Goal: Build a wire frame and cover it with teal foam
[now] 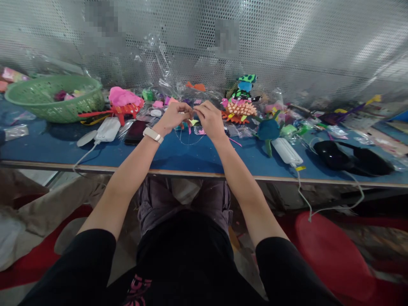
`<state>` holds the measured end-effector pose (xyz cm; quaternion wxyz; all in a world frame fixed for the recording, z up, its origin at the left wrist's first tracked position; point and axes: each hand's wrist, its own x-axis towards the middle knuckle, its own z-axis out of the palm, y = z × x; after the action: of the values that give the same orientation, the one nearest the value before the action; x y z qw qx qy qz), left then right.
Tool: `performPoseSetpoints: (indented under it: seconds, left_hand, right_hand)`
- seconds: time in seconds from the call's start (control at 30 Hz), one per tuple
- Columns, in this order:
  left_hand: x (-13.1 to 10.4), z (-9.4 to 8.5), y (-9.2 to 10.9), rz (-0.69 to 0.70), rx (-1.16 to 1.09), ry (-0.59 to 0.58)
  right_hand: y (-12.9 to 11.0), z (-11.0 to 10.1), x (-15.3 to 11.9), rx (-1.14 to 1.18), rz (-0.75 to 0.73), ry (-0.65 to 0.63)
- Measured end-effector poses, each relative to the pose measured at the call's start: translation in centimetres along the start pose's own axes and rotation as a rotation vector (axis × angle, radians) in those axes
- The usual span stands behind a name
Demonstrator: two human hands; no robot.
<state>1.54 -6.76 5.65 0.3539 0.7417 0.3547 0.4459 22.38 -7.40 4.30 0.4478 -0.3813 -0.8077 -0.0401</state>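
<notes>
Blue table: both hands' fingertips pinched close; thin pale looping thread could have snagged on clutter.

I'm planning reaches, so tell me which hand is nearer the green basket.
Left. The left hand is right of the green basket, a pink toy between; the right hand is farther right.

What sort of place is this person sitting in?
Probably a small craft workshop, perhaps one for handmade toys. A long blue worktable holds bright animal-like figures, among them a pink-and-red one. Clear plastic packets lie scattered about, and a green basket holds small colourful pieces.
</notes>
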Motion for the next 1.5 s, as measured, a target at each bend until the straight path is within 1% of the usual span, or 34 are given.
performPoseSetpoints:
  seconds: [0.2, 0.37, 0.5, 0.77, 0.93, 1.2, 1.3, 1.5]
  left_hand:
    - [0.0, 0.0, 0.2, 0.002, 0.039, 0.016]
    - [0.1, 0.0, -0.1, 0.011, 0.024, 0.021]
    - [0.1, -0.1, -0.1, 0.027, 0.047, 0.014]
    - [0.0, 0.0, 0.5, 0.084, 0.027, -0.011]
    - [-0.1, 0.2, 0.8, 0.07, 0.063, -0.041]
    - [0.4, 0.2, -0.5, 0.08, 0.065, -0.103]
    - [0.4, 0.2, -0.6, 0.073, 0.044, -0.099]
    - [0.2, 0.4, -0.4, 0.073, 0.005, -0.087]
  right_hand:
    - [-0.1, 0.1, 0.1, -0.005, 0.009, -0.003]
    - [-0.4, 0.2, 0.3, -0.061, 0.051, -0.057]
    - [-0.8, 0.1, 0.4, -0.057, 0.072, -0.094]
    - [-1.3, -1.3, 0.7, -0.044, 0.079, -0.175]
    - [-1.0, -2.1, 1.3, -0.007, 0.066, -0.205]
    - [0.6, -2.4, 1.9, 0.041, 0.066, -0.264]
    - [0.6, -2.5, 2.0, 0.066, 0.093, -0.248]
    - [0.1, -2.7, 1.3, 0.1, 0.111, -0.147]
